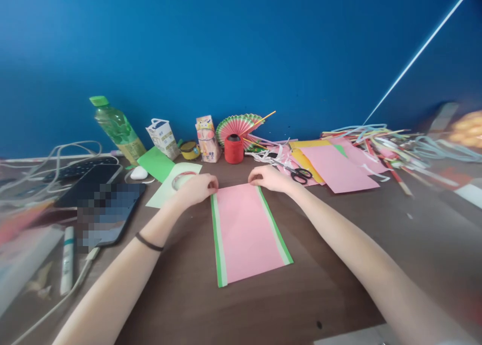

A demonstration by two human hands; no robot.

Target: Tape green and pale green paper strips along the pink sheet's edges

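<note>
A pink sheet of paper [248,232] with light and dark green strips along its left and right sides lies on the brown table [181,295]. My left hand [198,188] pinches the sheet's far left corner, thumb and fingers together. At the far right corner my right hand [269,178] has its curled fingers closed on the same sheet's edge. Just left of my left hand, a roll of tape [175,182] rests on a pale green sheet [160,194].
Behind stand a green bottle [118,129], cartons, a red thread spool [234,150] and a pink-green folded fan [235,126]. Black-handled scissors [301,175], pink sheets [339,166] and paper strips lie right. A phone [120,214], cables and a marker [67,259] are left.
</note>
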